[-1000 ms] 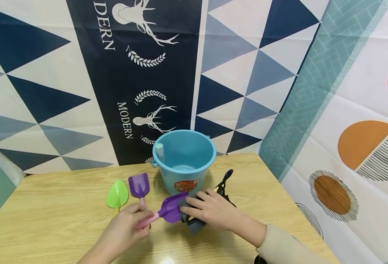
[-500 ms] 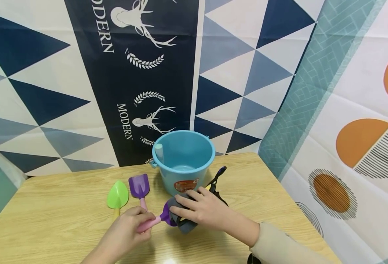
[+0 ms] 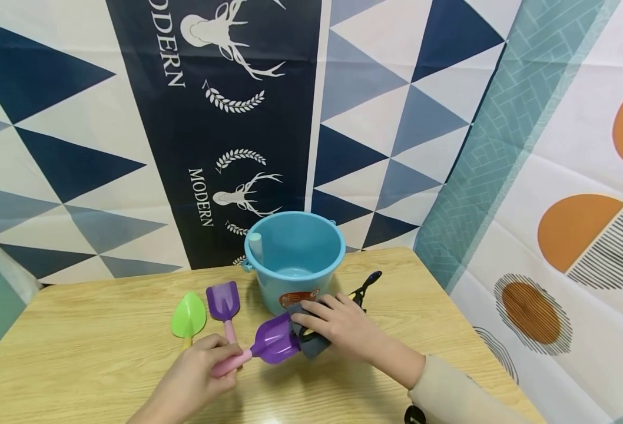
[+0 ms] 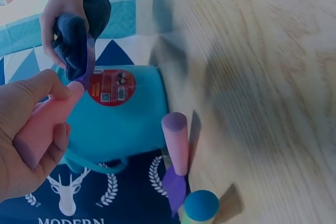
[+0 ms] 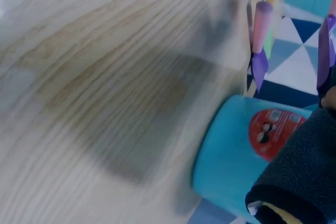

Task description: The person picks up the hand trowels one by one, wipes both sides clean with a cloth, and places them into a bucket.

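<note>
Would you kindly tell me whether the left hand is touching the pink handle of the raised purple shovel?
Touching. The left wrist view shows the left hand with thumb and fingers curled round the pink handle.

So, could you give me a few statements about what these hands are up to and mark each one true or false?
1. The left hand holds a purple shovel by its pink handle. True.
2. The right hand is empty. False: it holds a dark grey cloth against the shovel's blade.
3. The blue bucket lies on its side. False: it stands upright on the table.
4. A green shovel lies to the left of a second purple shovel. True.
5. The bucket bears a red sticker. True.
</note>
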The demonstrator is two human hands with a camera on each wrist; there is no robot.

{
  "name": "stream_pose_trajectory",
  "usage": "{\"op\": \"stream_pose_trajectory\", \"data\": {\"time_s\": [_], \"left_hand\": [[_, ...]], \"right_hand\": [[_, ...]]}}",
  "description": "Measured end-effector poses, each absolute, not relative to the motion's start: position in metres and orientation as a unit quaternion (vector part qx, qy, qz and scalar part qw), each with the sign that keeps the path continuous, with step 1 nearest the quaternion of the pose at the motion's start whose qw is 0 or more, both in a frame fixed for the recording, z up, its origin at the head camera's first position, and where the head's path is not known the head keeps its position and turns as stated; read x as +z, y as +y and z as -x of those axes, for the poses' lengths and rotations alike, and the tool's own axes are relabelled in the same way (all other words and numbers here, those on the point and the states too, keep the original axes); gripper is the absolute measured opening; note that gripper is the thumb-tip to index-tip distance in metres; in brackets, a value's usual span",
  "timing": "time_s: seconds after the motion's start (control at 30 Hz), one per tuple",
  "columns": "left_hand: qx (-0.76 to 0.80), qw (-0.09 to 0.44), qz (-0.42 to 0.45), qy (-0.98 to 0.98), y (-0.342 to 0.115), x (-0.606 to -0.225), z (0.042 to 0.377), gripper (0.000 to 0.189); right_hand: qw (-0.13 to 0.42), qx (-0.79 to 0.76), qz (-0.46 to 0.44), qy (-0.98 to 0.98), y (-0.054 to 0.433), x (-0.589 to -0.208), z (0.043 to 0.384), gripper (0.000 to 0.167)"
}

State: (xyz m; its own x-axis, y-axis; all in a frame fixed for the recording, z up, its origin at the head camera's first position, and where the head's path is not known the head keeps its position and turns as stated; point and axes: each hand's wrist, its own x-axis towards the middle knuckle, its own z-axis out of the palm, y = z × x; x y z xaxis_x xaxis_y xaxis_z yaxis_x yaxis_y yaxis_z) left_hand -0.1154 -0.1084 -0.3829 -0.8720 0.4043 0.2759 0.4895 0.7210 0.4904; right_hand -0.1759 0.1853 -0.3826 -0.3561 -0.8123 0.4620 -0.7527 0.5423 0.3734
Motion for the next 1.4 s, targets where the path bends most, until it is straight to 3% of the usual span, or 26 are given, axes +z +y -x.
{"op": "stream_pose_trajectory", "data": {"time_s": [0.27,0.7,0.9,1.17,1.4], "left_hand": [[-0.376,0.058,0.185,-0.906,-0.118,-0.395,0.117,0.03],[-0.465,0.188,0.164,-0.849,-0.112,-0.411,0.119,0.035],[-0.536,0.18,0.132,-0.814,-0.1,-0.412,0.119,0.034],[-0.588,0.173,0.124,-0.78,-0.086,-0.41,0.121,0.029],[-0.614,0.175,0.099,-0.763,-0.072,-0.406,0.122,0.028]], "right_hand": [[0.275,0.08,-0.403,-0.869,0.198,-0.388,0.184,0.057],[0.21,0.375,-0.314,-0.847,0.188,-0.38,0.174,0.056],[0.179,0.499,-0.259,-0.807,0.174,-0.384,0.17,0.051],[0.186,0.569,-0.191,-0.778,0.16,-0.381,0.163,0.052],[0.18,0.587,-0.21,-0.761,0.149,-0.386,0.154,0.05]]}}
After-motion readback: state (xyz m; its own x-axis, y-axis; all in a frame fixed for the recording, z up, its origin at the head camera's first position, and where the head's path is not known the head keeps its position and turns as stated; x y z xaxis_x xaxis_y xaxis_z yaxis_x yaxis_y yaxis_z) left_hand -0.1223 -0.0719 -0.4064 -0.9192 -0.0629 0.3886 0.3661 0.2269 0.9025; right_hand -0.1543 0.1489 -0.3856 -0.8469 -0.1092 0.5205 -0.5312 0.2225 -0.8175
